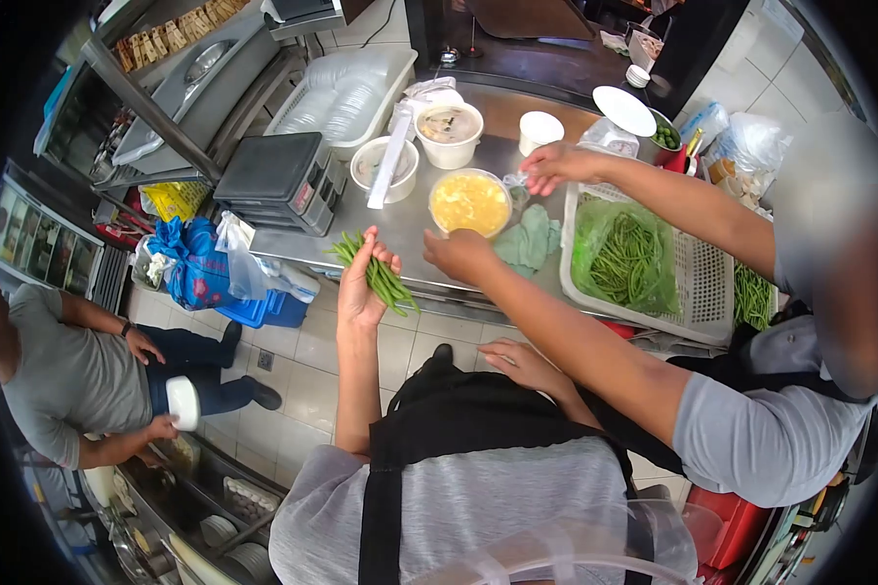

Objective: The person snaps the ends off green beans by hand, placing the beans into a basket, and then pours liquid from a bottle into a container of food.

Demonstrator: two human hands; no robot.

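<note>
My left hand (366, 281) is raised in front of the counter, its fingers wrapped round a bunch of green beans (380, 278). Low in front of my body, my right hand (525, 366) has its fingers stretched out and holds nothing. A co-worker at the right reaches both arms over the counter; one hand is beside a round tub of yellow food (469, 203), the other above a small clear cup (517, 191). More green beans (626, 255) lie in a green plastic bag inside a white basket (704, 283). A green cloth (530, 239) is between tub and basket.
Two white tubs (449, 135) (384, 171), a white bowl (541, 132) and a black drawer unit (275, 180) stand on the steel counter (415, 239). Behind is a crate of clear containers (346, 97). Another person at the left holds a white container (182, 403).
</note>
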